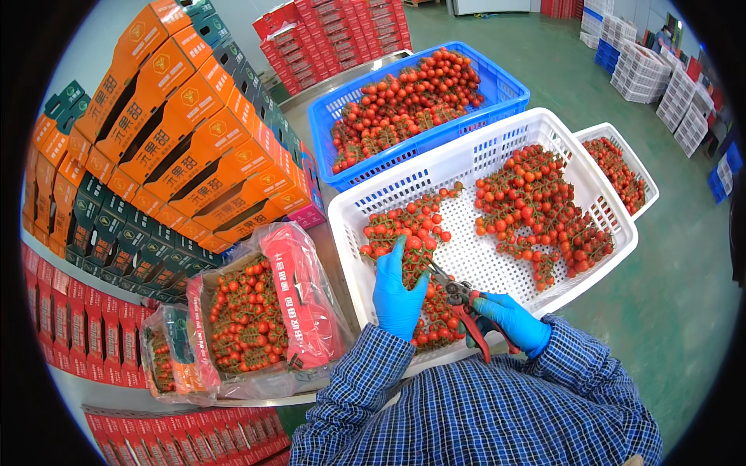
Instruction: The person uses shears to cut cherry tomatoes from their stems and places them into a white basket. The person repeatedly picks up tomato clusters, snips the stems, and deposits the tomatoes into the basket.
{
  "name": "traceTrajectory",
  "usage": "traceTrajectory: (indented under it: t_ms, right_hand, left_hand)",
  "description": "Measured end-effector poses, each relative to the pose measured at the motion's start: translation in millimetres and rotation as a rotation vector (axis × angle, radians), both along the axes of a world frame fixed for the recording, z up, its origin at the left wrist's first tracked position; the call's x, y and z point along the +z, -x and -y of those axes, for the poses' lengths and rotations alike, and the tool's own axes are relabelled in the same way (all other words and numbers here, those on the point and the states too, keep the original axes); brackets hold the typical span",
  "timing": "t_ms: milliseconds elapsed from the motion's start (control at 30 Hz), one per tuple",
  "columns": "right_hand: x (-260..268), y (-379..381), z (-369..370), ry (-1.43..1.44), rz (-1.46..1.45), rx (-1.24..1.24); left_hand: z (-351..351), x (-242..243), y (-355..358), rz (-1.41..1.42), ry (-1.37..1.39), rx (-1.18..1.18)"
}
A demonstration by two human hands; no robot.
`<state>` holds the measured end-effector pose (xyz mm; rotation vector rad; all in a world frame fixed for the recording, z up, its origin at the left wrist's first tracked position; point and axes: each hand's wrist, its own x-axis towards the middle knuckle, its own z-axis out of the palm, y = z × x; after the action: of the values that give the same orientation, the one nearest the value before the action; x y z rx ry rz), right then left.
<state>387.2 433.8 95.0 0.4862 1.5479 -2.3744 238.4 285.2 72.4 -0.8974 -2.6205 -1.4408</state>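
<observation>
My left hand (399,291), in a blue glove, has its thumb and fingers around a bunch of cherry tomatoes on the vine (412,247). My right hand (510,323), gloved too, grips red-handled pruning shears (460,297). The tips of the shears point at the stems beside the left hand's bunch; whether they touch is hard to tell. Both hands are over a white perforated plastic crate (460,244). Inside it, a large heap of tomato bunches (533,209) lies on the right, and more tomatoes (440,320) lie below my left hand.
Behind stands a blue crate (495,99) of tomatoes, with a smaller white crate (650,186) at the right. To the left are a plastic-lined red carton (303,297) filled with tomatoes, stacked orange cartons (192,128) and red cartons (87,326). A person (663,39) is far off.
</observation>
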Motion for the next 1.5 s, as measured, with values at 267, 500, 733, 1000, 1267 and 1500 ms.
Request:
traceTrajectory:
  t_ms: [267,500,733,1000,1267,1500]
  right_hand:
    - [3,2,22,0.187,0.048,-0.156]
    - [6,-9,11,0.009,-0.028,0.025]
    - [6,-15,0,-0.055,-0.055,0.026]
    - [-3,-20,-10,-0.058,-0.079,0.086]
    - [-17,-20,-15,-0.118,0.05,0.209]
    - [-12,-19,-20,-0.126,0.046,0.21]
  left_hand:
    - [10,-14,2,0.011,0.025,-0.039]
    - [34,-10,22,1.39,-0.93,-0.344]
    - [35,2,18,1.487,-1.139,-0.522]
    - [25,-14,14,1.12,-1.161,-0.231]
    - [25,-42,25,1.395,-1.019,0.069]
    - [16,-30,13,1.111,-0.616,0.108]
